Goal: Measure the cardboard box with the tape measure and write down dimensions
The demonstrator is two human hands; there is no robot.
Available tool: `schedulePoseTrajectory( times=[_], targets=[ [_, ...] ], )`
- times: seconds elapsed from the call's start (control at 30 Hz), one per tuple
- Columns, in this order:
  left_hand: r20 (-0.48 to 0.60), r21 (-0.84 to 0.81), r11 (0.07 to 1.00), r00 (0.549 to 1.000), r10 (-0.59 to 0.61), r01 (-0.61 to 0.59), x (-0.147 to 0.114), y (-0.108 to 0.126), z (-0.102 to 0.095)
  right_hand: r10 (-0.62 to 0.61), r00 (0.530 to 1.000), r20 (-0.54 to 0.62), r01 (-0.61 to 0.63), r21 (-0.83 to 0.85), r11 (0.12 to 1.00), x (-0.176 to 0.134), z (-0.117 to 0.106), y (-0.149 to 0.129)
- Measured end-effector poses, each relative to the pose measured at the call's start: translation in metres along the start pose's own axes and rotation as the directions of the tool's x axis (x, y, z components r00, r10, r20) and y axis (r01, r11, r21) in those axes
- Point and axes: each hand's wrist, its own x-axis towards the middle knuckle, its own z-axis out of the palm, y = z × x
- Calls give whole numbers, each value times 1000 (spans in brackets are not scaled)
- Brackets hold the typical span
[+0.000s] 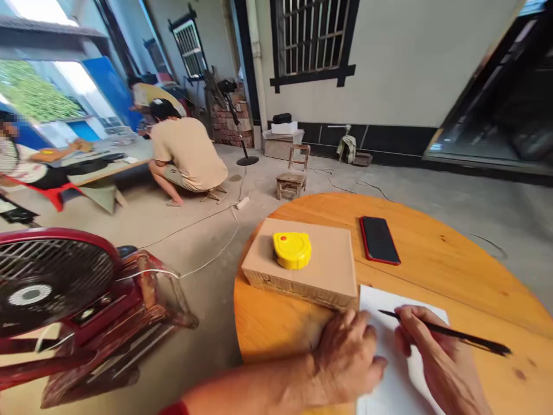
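My right hand [436,357] is closed around a black pen [466,336], whose tip points left above a white sheet of paper [389,305]. My left hand [348,357] rests at the left edge of the paper, its fingers bent and its thumb apart, with nothing seen in it. Just beyond its fingers lies a flat brown cardboard box [324,248]. On top of the box sits a yellow tape measure [292,249] with a red button. A dark-screened phone with a red edge [380,239] lies behind the paper.
Everything near me rests on a round wooden table [432,248]. To the left stands a dark red fan [56,288]. Past the table are a small wooden chair [294,173] and cables on the floor. Several people, one crouching [185,150], are around another table [133,153].
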Motion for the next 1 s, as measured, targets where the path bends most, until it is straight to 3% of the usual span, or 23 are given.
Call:
schedulePoseTrajectory(
  times=[0.2, 0.37, 0.53, 1.0],
  targets=[
    [37, -70, 996, 998, -46, 49, 0, 0, -2, 139, 990, -27, -135, 120, 984, -3, 13, -5],
    [43, -73, 996, 998, -45, 48, -2, 2, -1, 92, 994, -62, -88, 65, 994, -7, 15, 3],
    [44, -70, 995, 997, -65, 68, -1, 4, -3, 67, 998, -14, -68, -1, 998, -8, 16, 6],
    [-14, -51, 997, 998, -56, 55, 2, 5, -5, 10, 1000, -20, -14, -194, 981, -6, 18, 6]
  ],
)
